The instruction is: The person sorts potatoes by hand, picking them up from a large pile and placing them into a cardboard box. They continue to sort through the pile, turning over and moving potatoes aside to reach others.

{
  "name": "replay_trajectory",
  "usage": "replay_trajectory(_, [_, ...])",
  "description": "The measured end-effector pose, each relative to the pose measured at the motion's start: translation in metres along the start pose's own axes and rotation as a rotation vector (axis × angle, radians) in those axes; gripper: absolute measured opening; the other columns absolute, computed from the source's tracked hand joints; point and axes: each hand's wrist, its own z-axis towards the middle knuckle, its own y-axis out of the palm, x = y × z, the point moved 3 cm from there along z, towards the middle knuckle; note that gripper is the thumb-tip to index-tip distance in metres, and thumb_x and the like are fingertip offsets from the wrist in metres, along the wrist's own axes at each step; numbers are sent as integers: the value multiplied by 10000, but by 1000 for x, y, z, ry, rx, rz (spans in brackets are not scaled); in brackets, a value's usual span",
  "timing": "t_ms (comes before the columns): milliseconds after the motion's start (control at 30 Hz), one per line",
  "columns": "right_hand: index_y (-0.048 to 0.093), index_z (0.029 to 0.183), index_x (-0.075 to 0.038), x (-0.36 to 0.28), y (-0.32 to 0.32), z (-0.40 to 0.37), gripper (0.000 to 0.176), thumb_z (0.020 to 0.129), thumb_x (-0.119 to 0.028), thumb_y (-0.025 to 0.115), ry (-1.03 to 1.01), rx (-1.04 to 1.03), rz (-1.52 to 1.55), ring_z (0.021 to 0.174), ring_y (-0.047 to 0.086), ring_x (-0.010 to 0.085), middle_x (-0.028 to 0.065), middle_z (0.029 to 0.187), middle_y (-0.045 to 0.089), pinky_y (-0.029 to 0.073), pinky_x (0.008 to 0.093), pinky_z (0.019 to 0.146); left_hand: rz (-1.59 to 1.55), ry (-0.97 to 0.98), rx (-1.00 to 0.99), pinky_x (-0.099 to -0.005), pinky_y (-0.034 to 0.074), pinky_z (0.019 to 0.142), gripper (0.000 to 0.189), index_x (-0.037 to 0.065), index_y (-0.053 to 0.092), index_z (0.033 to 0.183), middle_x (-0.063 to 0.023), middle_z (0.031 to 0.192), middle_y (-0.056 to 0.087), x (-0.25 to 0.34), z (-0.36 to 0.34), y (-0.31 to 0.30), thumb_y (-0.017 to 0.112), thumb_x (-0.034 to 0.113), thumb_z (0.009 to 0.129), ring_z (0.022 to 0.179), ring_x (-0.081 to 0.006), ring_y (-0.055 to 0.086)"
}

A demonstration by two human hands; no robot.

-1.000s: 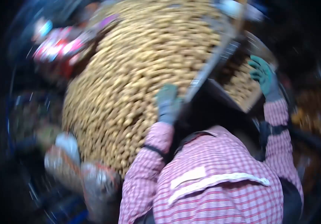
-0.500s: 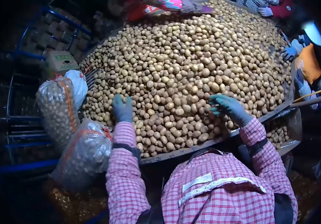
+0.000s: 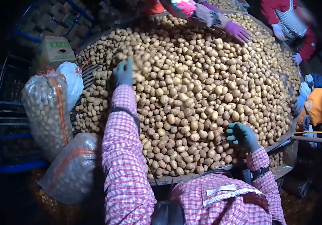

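Potato heap (image 3: pixel 191 93) covers sorting table (image 3: pixel 168 180), long axis near-left to far-right, spuds lying all ways; L hand (image 3: pixel 122 73) stretched far over heap, fingertips on spuds, blurred, grip can't tell; R hand (image 3: pixel 243 135) at near edge, fingers loosely curled, slightly spread, touching spuds; full sacks (image 3: pixel 46 108) left; room dim.

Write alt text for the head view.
A person's gloved left hand reaches far across a heap of potatoes, while the right hand is near its front edge. Filled sacks stand left; other people's hands work the far side.
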Motion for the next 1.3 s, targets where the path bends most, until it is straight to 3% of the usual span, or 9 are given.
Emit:
replay_trajectory(67, [614, 1285, -54, 0, 7, -2, 452, 1053, -435, 540, 12, 61, -26, 826, 726, 213, 102, 1080, 732, 539, 278, 627, -160, 312, -148, -468, 518, 1002, 722, 138, 572, 1441, -240, 1304, 640, -8, 34, 80, 530, 666, 950, 1169, -437, 644])
replay_trajectory(233, [633, 1268, -75, 1, 9, 0, 435, 1046, -440, 548, 39, 83, 0, 813, 732, 222, 58, 1039, 736, 521, 292, 607, -110, 129, -660, -488, 387, 1184, 906, 218, 405, 1590, -186, 1621, 365, 151, -101, 126, 520, 797, 903, 1448, -365, 446])
replay_trajectory(467, [700, 1197, -63, -7, 23, -16, 307, 1039, -310, 610, -12, 7, 76, 811, 701, 182, 57, 1007, 736, 588, 313, 711, -292, 772, -593, -448, 301, 1229, 796, 30, 451, 1537, -235, 1587, 404, 132, -225, 168, 766, 397, 904, 1498, -357, 351])
replay_trajectory(667, [683, 1326, -25, -47, -38, -57, 354, 1011, -183, 648, -554, 212, -499, 1049, 682, 131, 71, 1170, 746, 536, 276, 970, 257, 678, -477, -541, 281, 1221, 1036, 111, 327, 1615, -261, 1625, 301, 48, -267, 87, 850, 458, 791, 1492, -433, 297])
replay_trajectory(867, [442, 1568, -115, -88, -53, -52, 684, 988, -415, 647, -397, -94, -802, 1286, 577, 235, 167, 1481, 572, 438, 368, 1113, 218, 629, -511, -550, 280, 1214, 1270, 168, 222, 1656, -266, 1662, 205, 121, -311, 174, 869, 630, 666, 1493, -464, 296])
replay_trajectory(1067, [382, 1612, -224, -131, -88, -35, 674, 1016, -467, 583, -253, -201, -785, 1364, 551, 298, 175, 1523, 541, 398, 400, 1150, 233, 659, -420, -445, 375, 1174, 1220, 104, 188, 1652, -256, 1565, 349, 204, -319, 231, 911, 188, 673, 1465, -412, 340])
replay_trajectory(1133, [404, 1598, -176, -126, -117, -3, 669, 1019, -472, 566, -386, -229, -806, 1321, 581, 281, 178, 1478, 581, 424, 394, 1127, -25, 333, -715, -451, 352, 1192, 1199, 116, 191, 1652, -258, 1512, 414, 219, -305, 258, 898, 149, 685, 1465, -406, 348])
replay_trajectory(1200, [419, 1587, -154, -144, -134, 4, 664, 1019, -463, 569, -372, -169, -814, 1288, 600, 270, 179, 1439, 610, 443, 389, 1109, 358, 740, -329, -529, 334, 1167, 1190, 163, 207, 1652, -287, 1514, 378, 230, -311, 271, 906, 155, 690, 1425, -469, 333])
replay_trajectory(1300, [471, 1553, -125, -161, -143, 6, 640, 1019, -461, 578, -377, -168, -763, 1206, 626, 239, 158, 1344, 662, 485, 364, 1054, 470, 637, -458, -567, 262, 1206, 1266, 219, 183, 1658, -272, 1448, 402, 237, -302, 283, 952, 225, 653, 1446, -498, 287])
